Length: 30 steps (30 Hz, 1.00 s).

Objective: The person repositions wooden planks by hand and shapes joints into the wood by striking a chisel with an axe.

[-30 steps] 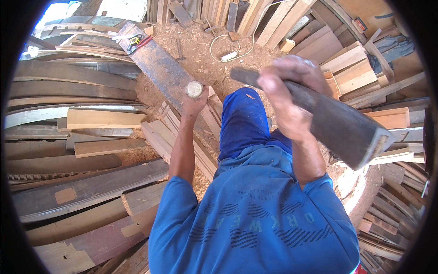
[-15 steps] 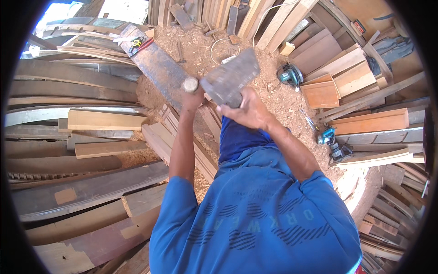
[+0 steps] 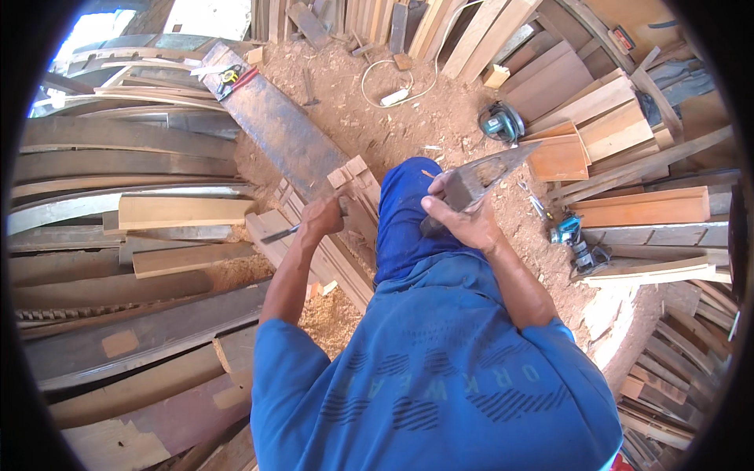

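Observation:
My left hand (image 3: pixel 320 217) is closed round the handle of a chisel (image 3: pixel 281 234). The chisel's thin dark blade points left, over a pale wooden piece. Beside that hand, grooved light-brown wooden pieces (image 3: pixel 357 179) lie across one another near my left leg. My right hand (image 3: pixel 471 223) grips a dark wooden block (image 3: pixel 488 174), raised above my blue-trousered right knee. The block tapers to a corner at the upper right and has a worn hollow in its face. My palm hides part of it.
A long dusty board (image 3: pixel 275 118) runs away to the upper left, carrying a yellow tape measure (image 3: pixel 229 77). On the right lie a circular saw (image 3: pixel 500 123) and a teal power tool (image 3: pixel 567 231). Timber stacks (image 3: pixel 126 161) line both sides. A white cord (image 3: pixel 366 94) crosses the shavings.
My right hand has swung the block to the right, away from the chisel. My left hand has come down and nearer, and the chisel now tilts with its blade toward the left.

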Available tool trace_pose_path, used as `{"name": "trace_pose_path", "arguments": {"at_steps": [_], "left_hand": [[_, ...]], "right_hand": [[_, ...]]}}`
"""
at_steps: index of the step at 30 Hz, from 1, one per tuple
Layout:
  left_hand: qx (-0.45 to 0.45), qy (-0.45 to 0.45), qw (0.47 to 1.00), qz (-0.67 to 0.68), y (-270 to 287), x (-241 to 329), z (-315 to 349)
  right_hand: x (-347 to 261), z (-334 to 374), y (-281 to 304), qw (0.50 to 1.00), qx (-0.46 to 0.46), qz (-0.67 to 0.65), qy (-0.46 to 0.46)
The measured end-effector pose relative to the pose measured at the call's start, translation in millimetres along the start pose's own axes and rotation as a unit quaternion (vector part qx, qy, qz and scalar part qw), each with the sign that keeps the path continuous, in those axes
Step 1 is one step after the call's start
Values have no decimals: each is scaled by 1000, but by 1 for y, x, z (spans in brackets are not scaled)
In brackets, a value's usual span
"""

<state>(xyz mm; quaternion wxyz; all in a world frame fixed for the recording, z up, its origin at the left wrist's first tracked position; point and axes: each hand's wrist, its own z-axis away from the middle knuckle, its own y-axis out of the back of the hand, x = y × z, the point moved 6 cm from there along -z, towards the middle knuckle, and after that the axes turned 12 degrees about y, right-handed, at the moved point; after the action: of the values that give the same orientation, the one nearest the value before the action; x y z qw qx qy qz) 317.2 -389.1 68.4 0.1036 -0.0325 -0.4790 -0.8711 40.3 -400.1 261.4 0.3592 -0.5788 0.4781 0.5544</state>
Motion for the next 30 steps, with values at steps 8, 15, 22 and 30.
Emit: {"name": "trace_pose_path", "arguments": {"at_steps": [8, 15, 22, 30], "left_hand": [[198, 114, 923, 310, 78, -25, 9], [132, -34, 931, 338, 141, 118, -51], [89, -65, 942, 316, 104, 160, -139], [-33, -101, 940, 323, 92, 169, -148]], "right_hand": [[18, -18, 30, 994, 80, -74, -8], [-21, -44, 99, 982, 181, 5, 51], [-20, -42, 175, 958, 275, 49, 71], [-15, -49, 215, 930, 349, 39, 109]]}}
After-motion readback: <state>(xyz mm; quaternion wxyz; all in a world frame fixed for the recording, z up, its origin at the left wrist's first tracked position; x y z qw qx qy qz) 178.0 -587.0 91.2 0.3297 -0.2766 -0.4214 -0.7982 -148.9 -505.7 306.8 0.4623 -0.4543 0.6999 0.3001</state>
